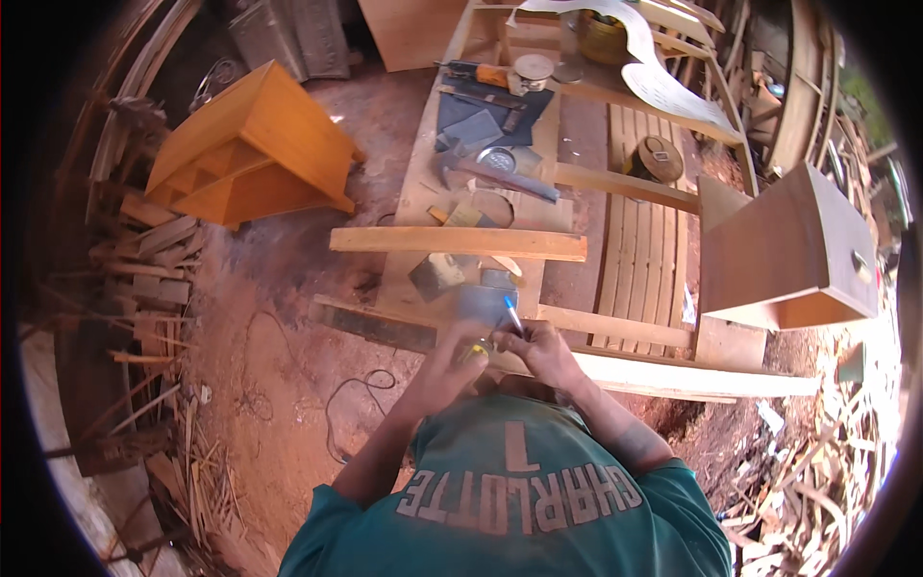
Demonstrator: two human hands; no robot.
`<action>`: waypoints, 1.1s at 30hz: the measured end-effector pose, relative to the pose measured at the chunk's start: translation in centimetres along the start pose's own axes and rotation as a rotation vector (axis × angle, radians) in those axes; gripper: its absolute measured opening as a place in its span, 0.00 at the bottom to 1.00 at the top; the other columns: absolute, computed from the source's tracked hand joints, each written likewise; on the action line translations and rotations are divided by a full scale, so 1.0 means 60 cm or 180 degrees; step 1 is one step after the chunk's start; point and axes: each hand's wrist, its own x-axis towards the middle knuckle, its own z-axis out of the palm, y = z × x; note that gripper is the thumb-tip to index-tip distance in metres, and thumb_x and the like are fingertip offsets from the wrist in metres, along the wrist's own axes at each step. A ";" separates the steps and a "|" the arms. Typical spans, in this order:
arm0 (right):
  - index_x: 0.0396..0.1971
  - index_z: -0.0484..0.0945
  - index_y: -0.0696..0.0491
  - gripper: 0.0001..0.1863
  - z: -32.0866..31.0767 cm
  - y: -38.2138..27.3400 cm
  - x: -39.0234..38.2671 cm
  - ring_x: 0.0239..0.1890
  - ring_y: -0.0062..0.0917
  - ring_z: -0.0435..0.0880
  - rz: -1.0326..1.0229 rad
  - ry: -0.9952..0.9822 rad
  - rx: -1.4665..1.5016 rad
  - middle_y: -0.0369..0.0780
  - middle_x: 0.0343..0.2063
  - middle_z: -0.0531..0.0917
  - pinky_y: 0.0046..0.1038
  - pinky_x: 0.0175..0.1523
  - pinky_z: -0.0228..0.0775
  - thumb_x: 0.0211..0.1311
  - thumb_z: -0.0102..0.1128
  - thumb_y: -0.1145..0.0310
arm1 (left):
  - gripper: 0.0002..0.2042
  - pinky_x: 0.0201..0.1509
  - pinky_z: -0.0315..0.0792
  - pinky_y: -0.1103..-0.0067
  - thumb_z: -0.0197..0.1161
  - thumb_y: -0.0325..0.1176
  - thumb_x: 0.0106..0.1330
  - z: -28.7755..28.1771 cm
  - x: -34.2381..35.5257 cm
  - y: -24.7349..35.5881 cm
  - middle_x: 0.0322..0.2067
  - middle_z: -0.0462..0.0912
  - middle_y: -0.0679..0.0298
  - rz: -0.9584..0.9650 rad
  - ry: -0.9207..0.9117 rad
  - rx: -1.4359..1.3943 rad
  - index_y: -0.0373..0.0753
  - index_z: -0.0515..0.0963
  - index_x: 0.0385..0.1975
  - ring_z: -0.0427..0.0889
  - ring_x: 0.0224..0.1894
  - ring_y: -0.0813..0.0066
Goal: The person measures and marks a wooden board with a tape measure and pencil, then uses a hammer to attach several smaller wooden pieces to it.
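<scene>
My left hand [449,370] is closed round a small yellow and dark tape measure [478,350], close to my body at the bench's near edge. Motion blurs its fingers. Just beside it, my right hand [544,352] grips a pen [512,312], its blue end pointing up and away from me. A planed wooden strip [459,243] lies crosswise on the bench beyond both hands. Between the strip and my hands are a dark block [437,275] and a grey-blue flat piece [481,303], partly blurred.
A hammer [505,180], a paintbrush [463,214] and a round tin [497,160] lie farther up the workbench [404,207]. An orange-brown cabinet [260,144] stands left, a drawer [769,255] right. A cable [332,413] trails over the floor; wood scraps [808,481] heap at the right.
</scene>
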 end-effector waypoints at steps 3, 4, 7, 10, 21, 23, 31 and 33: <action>0.39 0.85 0.60 0.14 0.013 -0.004 0.010 0.35 0.18 0.80 -0.0152 -0.0008 -0.0099 0.34 0.30 0.85 0.26 0.44 0.72 0.69 0.64 0.62 | 0.24 0.62 0.71 0.61 0.60 0.33 0.68 -0.016 0.015 0.013 0.57 0.76 0.47 0.0453 -0.0282 0.1222 0.36 0.68 0.64 0.78 0.59 0.50; 0.40 0.85 0.59 0.15 0.021 -0.005 0.017 0.33 0.17 0.79 -0.0291 -0.0040 -0.0014 0.33 0.29 0.84 0.25 0.41 0.72 0.67 0.66 0.61 | 0.24 0.62 0.71 0.61 0.60 0.33 0.68 -0.025 0.023 0.017 0.57 0.76 0.47 0.0479 -0.0338 0.1240 0.36 0.68 0.64 0.78 0.59 0.50; 0.38 0.83 0.57 0.13 0.035 -0.021 0.051 0.25 0.13 0.73 0.0027 -0.0354 0.0358 0.30 0.25 0.79 0.20 0.30 0.64 0.64 0.69 0.61 | 0.25 0.62 0.71 0.63 0.63 0.37 0.67 -0.064 0.040 0.036 0.52 0.80 0.46 0.0924 -0.0309 0.1879 0.37 0.70 0.62 0.78 0.59 0.47; 0.35 0.82 0.55 0.11 0.057 -0.031 0.075 0.18 0.10 0.63 0.0579 -0.0607 0.0939 0.27 0.21 0.71 0.18 0.22 0.50 0.62 0.71 0.63 | 0.26 0.55 0.76 0.65 0.66 0.42 0.67 -0.118 0.054 0.048 0.50 0.82 0.44 0.1028 -0.0331 0.2420 0.37 0.73 0.62 0.82 0.53 0.47; 0.36 0.80 0.57 0.06 -0.203 0.089 0.175 0.11 0.09 0.57 0.0675 0.1944 0.1206 0.25 0.15 0.66 0.17 0.16 0.44 0.66 0.67 0.71 | 0.14 0.46 0.77 0.62 0.65 0.44 0.64 -0.618 0.155 0.106 0.35 0.87 0.54 -0.0131 -0.0201 0.4352 0.43 0.86 0.42 0.86 0.40 0.54; 0.36 0.80 0.57 0.06 -0.194 0.094 0.194 0.11 0.09 0.57 0.0704 0.1993 0.1112 0.26 0.15 0.67 0.18 0.16 0.45 0.65 0.67 0.71 | 0.13 0.45 0.77 0.63 0.66 0.43 0.64 -0.641 0.186 0.115 0.33 0.87 0.54 -0.0217 -0.0233 0.4286 0.42 0.86 0.40 0.86 0.39 0.53; 0.24 0.84 0.56 0.11 -0.181 0.115 0.236 0.14 0.16 0.69 0.0652 0.2970 -0.0500 0.33 0.15 0.78 0.26 0.20 0.57 0.54 0.77 0.66 | 0.14 0.45 0.78 0.63 0.68 0.46 0.62 -0.671 0.269 0.106 0.28 0.87 0.54 -0.0290 0.0070 0.4201 0.42 0.88 0.37 0.86 0.38 0.54; 0.27 0.85 0.57 0.12 -0.181 0.107 0.236 0.23 0.22 0.78 0.0821 0.2902 -0.0705 0.38 0.21 0.83 0.29 0.31 0.67 0.51 0.77 0.65 | 0.15 0.44 0.78 0.64 0.69 0.46 0.62 -0.675 0.277 0.102 0.28 0.87 0.54 -0.0316 0.0071 0.4214 0.42 0.89 0.37 0.87 0.36 0.55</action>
